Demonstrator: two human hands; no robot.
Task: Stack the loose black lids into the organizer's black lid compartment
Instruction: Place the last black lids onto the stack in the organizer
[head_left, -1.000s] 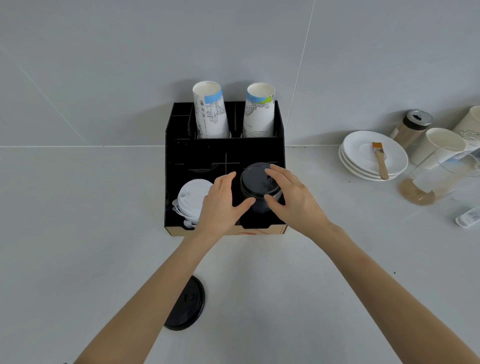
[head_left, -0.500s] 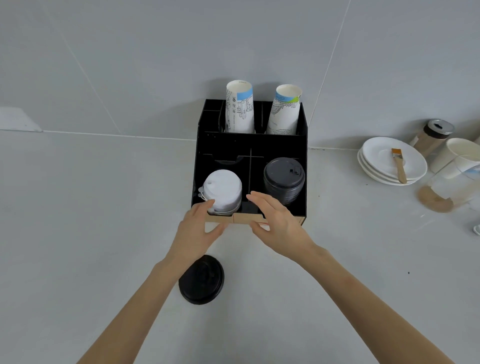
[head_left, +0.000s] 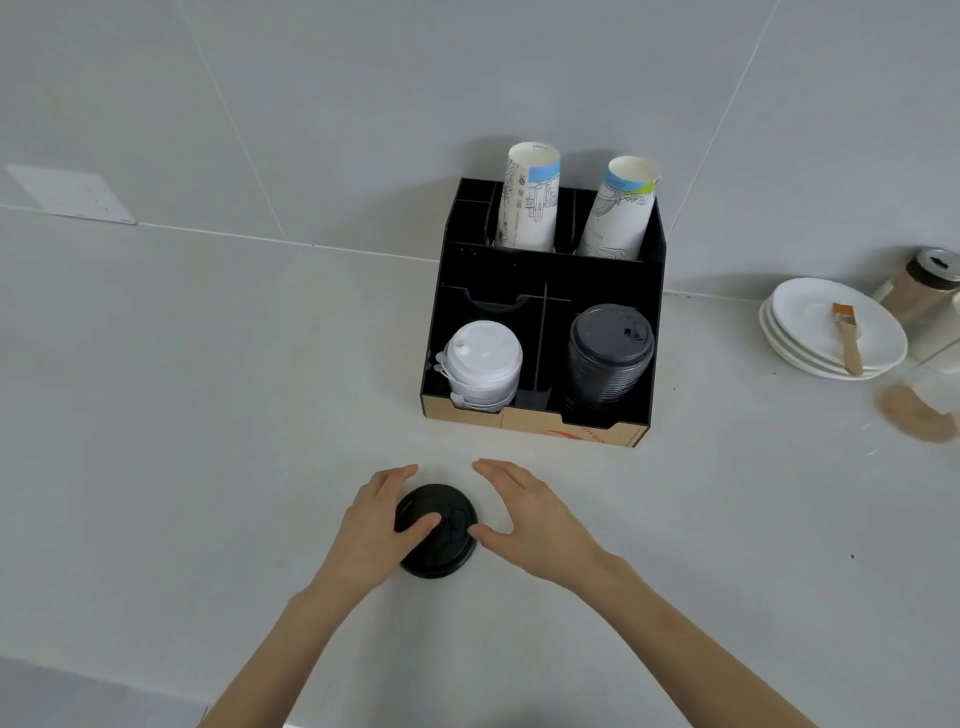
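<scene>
One loose black lid (head_left: 441, 535) lies flat on the white counter in front of the organizer (head_left: 540, 422). My left hand (head_left: 376, 525) cups its left side, thumb resting on top of the lid. My right hand (head_left: 532, 514) is spread at its right side, thumb tip touching the rim. Neither hand has it lifted. The organizer's front right compartment holds a tall stack of black lids (head_left: 610, 353). A stack of white lids (head_left: 483, 364) fills the front left compartment.
Two paper cup stacks (head_left: 530, 202) (head_left: 618, 213) stand in the organizer's back slots, against the wall. To the right are stacked white plates (head_left: 810, 332) with a brush (head_left: 847, 332), a lidded jar (head_left: 930, 280) and a clear jug (head_left: 930, 400).
Both hands have drawn back from the organizer's black lid stack, down to the counter, and now close in around the loose lid. The view has shifted so the organizer sits further right.
</scene>
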